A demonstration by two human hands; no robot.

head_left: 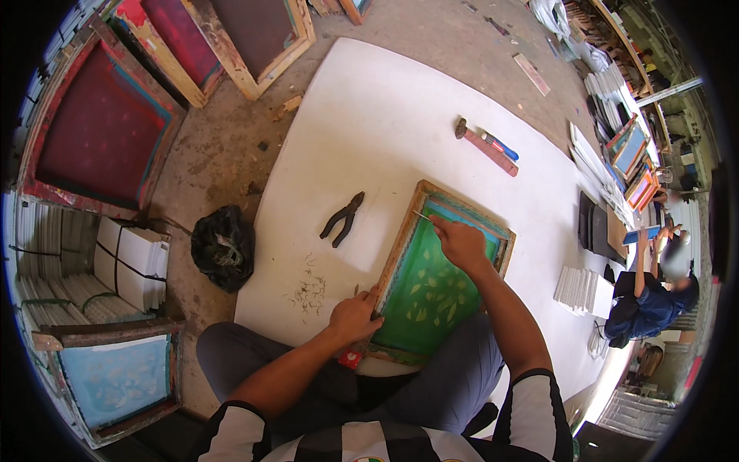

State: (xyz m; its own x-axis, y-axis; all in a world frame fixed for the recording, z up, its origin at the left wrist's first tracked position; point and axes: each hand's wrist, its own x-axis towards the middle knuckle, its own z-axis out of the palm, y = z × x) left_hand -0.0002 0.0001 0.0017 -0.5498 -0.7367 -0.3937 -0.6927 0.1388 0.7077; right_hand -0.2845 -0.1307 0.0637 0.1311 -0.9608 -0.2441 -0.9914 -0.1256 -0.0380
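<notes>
A wooden-edged screen printing frame (398, 258) with a green mesh (412, 319) and pale leaf-like marks lies tilted across my lap and the white sheet. My left hand (356, 317) is closed around its near left edge. In my right hand (462, 242), above the mesh near the far left corner, is a thin metal tool (421, 215). Its tip reaches the frame's inner edge; my fingers hide its handle. Pliers (342, 219) with dark handles lie left of the frame. Closer to me are scattered small thin bits (308, 289), perhaps staples.
A hammer (489, 146) and a blue-handled tool (502, 145) lie at the sheet's far right. A black plastic bag (223, 248) stands left of the sheet. More printing frames (100, 127) lean at left. At right sits another person (650, 300) beside a white stack (581, 291).
</notes>
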